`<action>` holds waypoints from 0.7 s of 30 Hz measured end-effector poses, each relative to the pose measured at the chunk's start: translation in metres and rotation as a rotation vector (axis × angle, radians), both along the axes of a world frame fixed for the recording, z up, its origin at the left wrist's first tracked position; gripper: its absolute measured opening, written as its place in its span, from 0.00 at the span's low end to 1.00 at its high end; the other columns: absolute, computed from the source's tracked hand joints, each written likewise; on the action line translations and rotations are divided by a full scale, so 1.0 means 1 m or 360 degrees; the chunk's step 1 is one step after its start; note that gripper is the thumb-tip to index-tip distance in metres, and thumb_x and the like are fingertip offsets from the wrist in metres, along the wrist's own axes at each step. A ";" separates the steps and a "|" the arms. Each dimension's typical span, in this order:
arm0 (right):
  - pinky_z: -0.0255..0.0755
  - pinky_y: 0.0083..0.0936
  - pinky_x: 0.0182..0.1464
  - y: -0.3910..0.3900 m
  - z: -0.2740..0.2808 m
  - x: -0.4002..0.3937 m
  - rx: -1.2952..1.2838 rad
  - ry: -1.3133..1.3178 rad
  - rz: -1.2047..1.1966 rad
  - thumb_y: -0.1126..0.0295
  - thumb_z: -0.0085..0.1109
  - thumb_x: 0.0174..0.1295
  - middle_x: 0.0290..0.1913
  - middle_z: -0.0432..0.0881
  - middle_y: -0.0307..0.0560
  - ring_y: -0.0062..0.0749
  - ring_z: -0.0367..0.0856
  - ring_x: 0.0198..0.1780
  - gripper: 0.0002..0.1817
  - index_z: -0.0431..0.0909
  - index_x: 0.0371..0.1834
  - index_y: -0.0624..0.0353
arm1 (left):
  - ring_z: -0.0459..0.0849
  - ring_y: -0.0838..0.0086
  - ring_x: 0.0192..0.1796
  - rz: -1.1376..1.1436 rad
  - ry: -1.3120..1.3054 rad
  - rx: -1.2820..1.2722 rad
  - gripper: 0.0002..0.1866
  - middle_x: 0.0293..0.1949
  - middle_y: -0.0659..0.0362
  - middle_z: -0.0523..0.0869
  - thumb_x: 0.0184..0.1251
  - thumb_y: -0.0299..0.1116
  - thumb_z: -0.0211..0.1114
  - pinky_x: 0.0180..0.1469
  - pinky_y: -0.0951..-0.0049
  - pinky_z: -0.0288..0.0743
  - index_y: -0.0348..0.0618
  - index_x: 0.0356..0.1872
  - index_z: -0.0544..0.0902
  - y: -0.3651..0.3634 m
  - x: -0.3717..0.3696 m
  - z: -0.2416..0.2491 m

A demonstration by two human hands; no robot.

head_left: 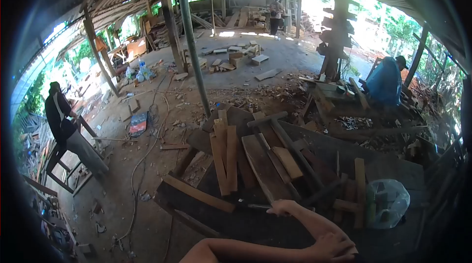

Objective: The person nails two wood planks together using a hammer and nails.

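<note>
My right hand reaches in from the lower right over the dark workbench. Its fingers are closed at the lower end of a wide board, beside a thin, partly metallic item; what they grip is too small to make out. My left hand crosses at the bottom, its fingers bent round my right forearm. Ahead of my hands lie upright-pointing light strips, a short light block and a long dark bar. A light strip rests along the bench's left edge.
A clear plastic bag sits at the right beside a wood strip. A person stands left by a wooden frame; others are at the back and right. A pole rises behind the bench. Cables cross the floor.
</note>
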State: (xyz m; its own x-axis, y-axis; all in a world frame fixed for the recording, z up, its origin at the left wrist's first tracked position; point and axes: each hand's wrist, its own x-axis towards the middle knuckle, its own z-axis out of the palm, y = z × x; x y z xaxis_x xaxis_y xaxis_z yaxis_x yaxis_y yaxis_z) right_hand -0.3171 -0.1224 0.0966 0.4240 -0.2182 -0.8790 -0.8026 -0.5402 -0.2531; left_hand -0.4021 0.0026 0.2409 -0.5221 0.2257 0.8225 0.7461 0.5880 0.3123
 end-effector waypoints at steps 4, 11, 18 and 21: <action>0.77 0.46 0.41 0.001 0.005 -0.010 0.0003 0.0022 -0.0011 0.43 0.45 0.76 0.33 0.84 0.60 0.49 0.86 0.36 0.34 0.83 0.48 0.69 | 0.86 0.57 0.34 0.1274 -0.0285 0.0725 0.19 0.35 0.51 0.86 0.77 0.44 0.59 0.45 0.57 0.82 0.37 0.52 0.83 0.048 0.025 0.075; 0.77 0.46 0.41 0.009 0.012 -0.009 -0.0067 0.0023 -0.0025 0.43 0.45 0.75 0.33 0.84 0.58 0.46 0.85 0.34 0.33 0.83 0.46 0.68 | 0.80 0.70 0.58 0.0106 -0.1267 0.2828 0.25 0.52 0.56 0.84 0.77 0.48 0.60 0.56 0.70 0.76 0.34 0.59 0.80 0.079 0.076 0.167; 0.81 0.38 0.49 0.017 0.012 0.004 -0.0503 -0.0413 0.0146 0.57 0.64 0.53 0.46 0.88 0.53 0.44 0.88 0.43 0.19 0.88 0.44 0.54 | 0.80 0.57 0.56 -0.0929 -0.0078 0.3100 0.37 0.54 0.43 0.81 0.79 0.58 0.45 0.61 0.62 0.71 0.26 0.57 0.80 0.137 0.073 0.145; 0.80 0.41 0.52 0.014 -0.020 0.048 -0.0316 -0.0089 0.0447 0.53 0.65 0.57 0.48 0.88 0.50 0.44 0.86 0.52 0.20 0.88 0.48 0.52 | 0.80 0.47 0.53 -0.0796 0.0812 0.2220 0.38 0.54 0.34 0.80 0.78 0.57 0.43 0.61 0.57 0.71 0.21 0.51 0.82 0.144 0.064 0.135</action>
